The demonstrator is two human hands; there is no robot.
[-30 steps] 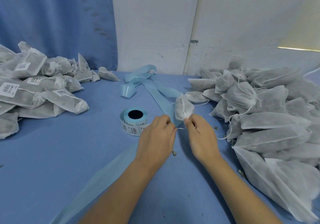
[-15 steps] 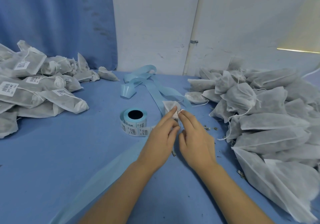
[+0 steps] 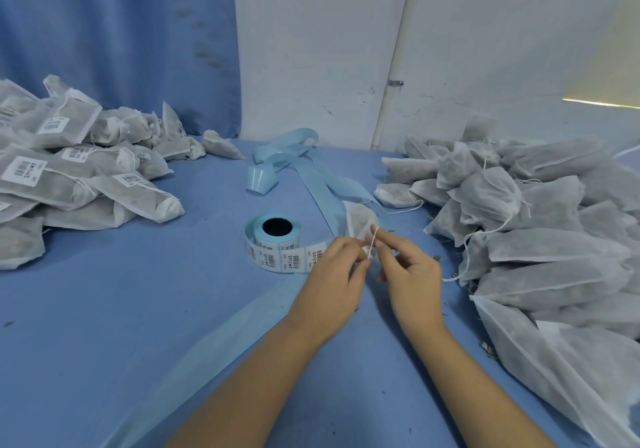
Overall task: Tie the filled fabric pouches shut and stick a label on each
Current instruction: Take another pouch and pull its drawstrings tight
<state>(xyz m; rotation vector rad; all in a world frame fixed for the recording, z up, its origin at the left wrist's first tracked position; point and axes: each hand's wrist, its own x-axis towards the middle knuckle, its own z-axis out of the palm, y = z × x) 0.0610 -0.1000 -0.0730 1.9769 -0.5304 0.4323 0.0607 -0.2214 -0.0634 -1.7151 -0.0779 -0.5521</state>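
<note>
The left hand (image 3: 330, 274) and right hand (image 3: 410, 269) meet close together over the blue table (image 3: 121, 309), both working one small white fabric pouch (image 3: 360, 219) that lies just beyond their fingertips, on the light-blue backing strip (image 3: 308, 174). The left hand's fingers are curled and pinch the white drawstring (image 3: 371, 244); the right forefinger is raised with the string hooked over its tip, the thumb closing on it below.

A second ago the string ran taut between two pinching hands with the pouch standing up above them; half a second ago both hands' fingers lay stretched onto the pouch neck. Now a short run of string stands upright between the hands — to my eye a loop is being formed, so the neck looks drawn closed and the knot is under way but not yet pulled tight.

The label roll (image 3: 277, 240) sits just left of the left hand, its free end of printed labels nearly touching the knuckles, within easy reach for the sticker. Right of the right hand lies the unlabelled pouch pile (image 3: 540, 226); far to the left, the labelled pouch pile (image 3: 69, 177) — many remain.
</note>
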